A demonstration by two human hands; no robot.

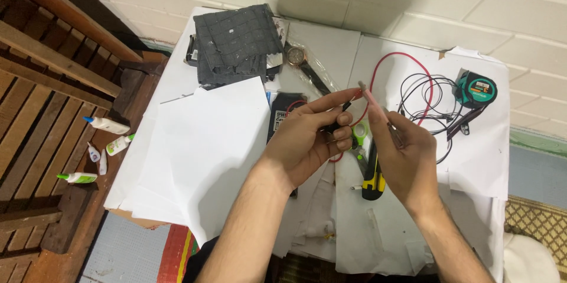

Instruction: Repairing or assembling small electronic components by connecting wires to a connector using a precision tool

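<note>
My left hand (310, 135) is raised over the paper-covered table (195, 141), fingers curled around a small black part with its forefinger stretched right. My right hand (401, 153) pinches a thin clear stick-like piece (373, 98) whose tip meets the left forefinger. A red wire (390, 58) loops on the table behind both hands and runs down between them. Below the hands lies a yellow-and-black tool (372, 179) with a green-white piece (359, 134) beside it.
A grey gridded cloth (236, 44) lies at the back, a wristwatch (296, 57) beside it. Tangled black wires (437, 103) and a teal tape measure (475, 89) sit at the right. Several glue bottles (106, 124) lie on the wooden bench at left. A tiled wall rises behind.
</note>
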